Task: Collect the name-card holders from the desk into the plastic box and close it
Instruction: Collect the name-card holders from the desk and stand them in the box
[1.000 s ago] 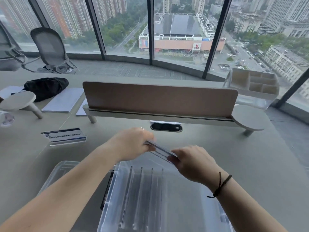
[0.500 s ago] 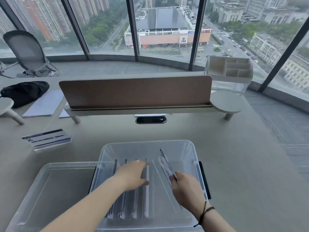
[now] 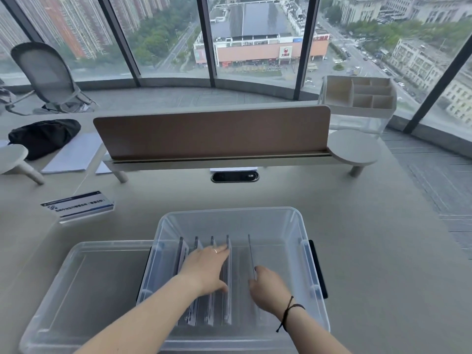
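Head view: right hand (image 3: 268, 287) pinching the newest holder (image 3: 251, 254) upright in the box (image 3: 305, 254); left hand (image 3: 207, 270) flat, steadying the row (image 3: 204, 251); I'd ease it down parallel before letting go.

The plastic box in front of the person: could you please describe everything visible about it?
The plastic box is clear, rectangular and round-cornered, with a dark latch on its right side. It sits open on the desk, its lid lying beside it on the left. Name-card holders stand on edge inside; the left hand rests on them, the right hand holds another.
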`<move>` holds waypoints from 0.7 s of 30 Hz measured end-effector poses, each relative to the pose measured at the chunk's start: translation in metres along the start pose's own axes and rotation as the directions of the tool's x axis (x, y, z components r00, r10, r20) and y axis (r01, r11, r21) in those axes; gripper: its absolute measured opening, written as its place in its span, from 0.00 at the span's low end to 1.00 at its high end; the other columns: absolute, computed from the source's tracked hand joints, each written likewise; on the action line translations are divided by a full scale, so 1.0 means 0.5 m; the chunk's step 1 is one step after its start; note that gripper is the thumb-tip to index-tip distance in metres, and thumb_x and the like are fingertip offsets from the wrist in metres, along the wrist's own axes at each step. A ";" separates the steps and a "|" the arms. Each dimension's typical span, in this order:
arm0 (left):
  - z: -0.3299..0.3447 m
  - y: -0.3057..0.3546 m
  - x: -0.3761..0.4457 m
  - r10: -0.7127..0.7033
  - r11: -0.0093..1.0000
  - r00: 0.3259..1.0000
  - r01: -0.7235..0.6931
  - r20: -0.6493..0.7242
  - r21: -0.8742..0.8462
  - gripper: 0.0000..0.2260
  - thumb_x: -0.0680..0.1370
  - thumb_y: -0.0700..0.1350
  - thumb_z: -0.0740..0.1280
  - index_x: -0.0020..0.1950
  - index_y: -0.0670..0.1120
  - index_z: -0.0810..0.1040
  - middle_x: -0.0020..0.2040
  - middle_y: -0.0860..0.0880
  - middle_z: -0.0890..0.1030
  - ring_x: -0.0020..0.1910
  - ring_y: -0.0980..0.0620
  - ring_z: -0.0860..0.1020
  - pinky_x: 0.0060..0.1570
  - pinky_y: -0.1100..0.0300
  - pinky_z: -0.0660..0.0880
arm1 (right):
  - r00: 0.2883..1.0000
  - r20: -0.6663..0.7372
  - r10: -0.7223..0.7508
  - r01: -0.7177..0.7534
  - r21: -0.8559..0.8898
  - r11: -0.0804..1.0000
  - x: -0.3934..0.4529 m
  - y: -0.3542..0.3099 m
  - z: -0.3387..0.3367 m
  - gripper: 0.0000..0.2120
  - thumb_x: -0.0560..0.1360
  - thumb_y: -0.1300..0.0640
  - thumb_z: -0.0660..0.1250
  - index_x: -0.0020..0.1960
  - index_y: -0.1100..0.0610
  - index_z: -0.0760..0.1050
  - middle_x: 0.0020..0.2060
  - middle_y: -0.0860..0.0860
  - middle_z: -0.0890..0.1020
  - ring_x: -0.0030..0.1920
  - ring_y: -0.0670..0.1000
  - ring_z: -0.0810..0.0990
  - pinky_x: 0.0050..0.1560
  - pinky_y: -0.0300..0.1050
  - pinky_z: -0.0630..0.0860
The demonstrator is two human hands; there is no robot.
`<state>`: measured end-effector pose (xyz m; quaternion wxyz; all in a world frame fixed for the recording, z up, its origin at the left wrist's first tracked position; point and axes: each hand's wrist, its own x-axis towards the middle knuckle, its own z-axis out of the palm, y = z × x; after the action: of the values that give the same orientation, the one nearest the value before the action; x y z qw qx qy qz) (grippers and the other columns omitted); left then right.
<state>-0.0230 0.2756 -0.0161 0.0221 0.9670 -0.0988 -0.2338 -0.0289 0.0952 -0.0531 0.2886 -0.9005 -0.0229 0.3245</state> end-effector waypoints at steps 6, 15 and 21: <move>-0.001 0.001 0.000 -0.018 1.000 1.000 0.018 0.011 -0.001 0.45 0.71 0.61 0.73 0.80 0.51 0.52 0.80 0.55 0.54 0.78 0.51 0.55 0.75 0.49 0.55 | 0.999 0.046 -0.006 0.005 0.021 1.000 0.009 0.001 0.005 0.25 0.81 0.51 0.56 0.75 0.59 0.59 0.72 0.56 0.68 0.71 0.55 0.68 0.68 0.46 0.66; -0.002 0.001 0.005 -0.034 0.999 0.999 0.034 0.027 0.000 0.46 0.70 0.61 0.73 0.80 0.52 0.51 0.80 0.56 0.53 0.78 0.52 0.54 0.75 0.47 0.56 | 0.997 0.077 0.008 -0.019 0.145 0.989 0.009 -0.008 0.025 0.27 0.80 0.47 0.56 0.76 0.57 0.57 0.69 0.57 0.72 0.60 0.57 0.78 0.59 0.51 0.76; -0.002 0.004 0.007 -0.044 0.999 0.999 0.044 0.031 0.017 0.47 0.70 0.61 0.74 0.80 0.53 0.51 0.80 0.55 0.54 0.78 0.52 0.54 0.74 0.46 0.57 | 0.988 0.155 0.007 -0.039 0.204 0.978 0.018 -0.002 0.026 0.29 0.80 0.45 0.58 0.76 0.55 0.55 0.66 0.58 0.74 0.62 0.57 0.77 0.60 0.54 0.76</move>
<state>-0.0198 0.2730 -0.0165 0.0075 0.9653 -0.0798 -0.2484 -0.0295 0.1046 -0.0657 0.3738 -0.8384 -0.0007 0.3967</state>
